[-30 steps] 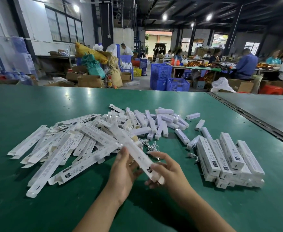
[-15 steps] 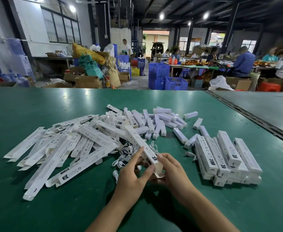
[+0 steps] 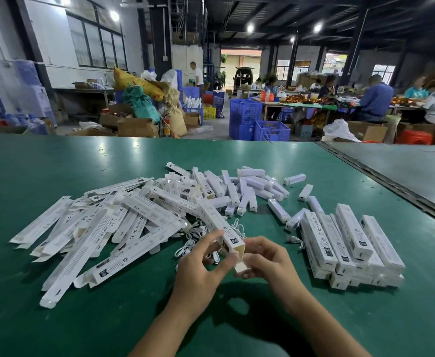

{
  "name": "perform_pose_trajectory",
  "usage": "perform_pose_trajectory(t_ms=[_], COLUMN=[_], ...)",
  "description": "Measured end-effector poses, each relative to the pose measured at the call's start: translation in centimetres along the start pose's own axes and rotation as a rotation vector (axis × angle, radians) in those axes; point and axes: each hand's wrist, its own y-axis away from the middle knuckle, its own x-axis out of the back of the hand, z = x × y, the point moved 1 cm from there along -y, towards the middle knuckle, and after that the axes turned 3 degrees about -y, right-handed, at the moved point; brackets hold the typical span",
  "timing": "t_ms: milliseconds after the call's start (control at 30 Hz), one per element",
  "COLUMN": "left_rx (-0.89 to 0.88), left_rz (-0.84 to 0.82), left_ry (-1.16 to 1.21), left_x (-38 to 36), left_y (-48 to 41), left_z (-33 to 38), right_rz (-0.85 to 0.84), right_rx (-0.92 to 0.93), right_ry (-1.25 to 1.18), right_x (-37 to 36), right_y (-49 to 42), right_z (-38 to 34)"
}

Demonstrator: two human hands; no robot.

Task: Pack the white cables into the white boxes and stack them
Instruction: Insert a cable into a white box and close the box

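A long white box (image 3: 220,225) slants above the green table (image 3: 56,163), its open near end facing me. My left hand (image 3: 201,269) pinches that end from the left. My right hand (image 3: 267,261) holds the end flap at its tip. Loose white cables (image 3: 193,235) lie on the table just behind my hands. A heap of flat, unfolded white boxes (image 3: 103,228) spreads to the left. To the right stands a stack of closed white boxes (image 3: 350,243).
Several short white blocks (image 3: 247,189) lie scattered behind the cables. A dark seam (image 3: 381,181) separates this table from another at the right. Beyond the far edge are blue crates, cardboard boxes, sacks and people seated at other tables.
The box was formed from a flatter shape into an open tube. Both hands closed in on its near end, and my right hand took hold of the end flap.
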Motion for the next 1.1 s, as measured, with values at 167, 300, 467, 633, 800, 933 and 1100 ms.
perform_pose_trajectory(t_ms=[167, 300, 467, 633, 800, 933, 1100], left_rx=[-0.022, -0.023, -0.024, -0.029, -0.023, -0.029, -0.018], left_rz=[0.014, 0.037, 0.046, 0.078, 0.094, 0.078, 0.031], left_ry=[-0.021, -0.047, -0.023, 0.054, 0.130, 0.129, 0.156], left_x=[0.2, 0.4, 0.6, 0.7, 0.9, 0.8, 0.5], left_y=[0.0, -0.1, 0.0, -0.2, -0.3, -0.3, -0.4], left_z=[-0.3, -0.1, 0.2, 0.2, 0.1, 0.1, -0.2], right_rz=[-0.005, 0.037, 0.009, -0.098, -0.159, -0.117, -0.032], right_rx=[0.065, 0.231, 0.501, 0.533, 0.546, 0.635, 0.662], right_ry=[0.085, 0.339, 0.637, 0.761, 0.853, 0.826, 0.789], right_x=[-0.4, -0.7, -0.7, 0.1, 0.4, 0.1, -0.3], right_y=[0.2, 0.5, 0.5, 0.6, 0.5, 0.3, 0.5], right_z=[0.1, 0.1, -0.6, -1.4, -1.4, -0.9, -0.9])
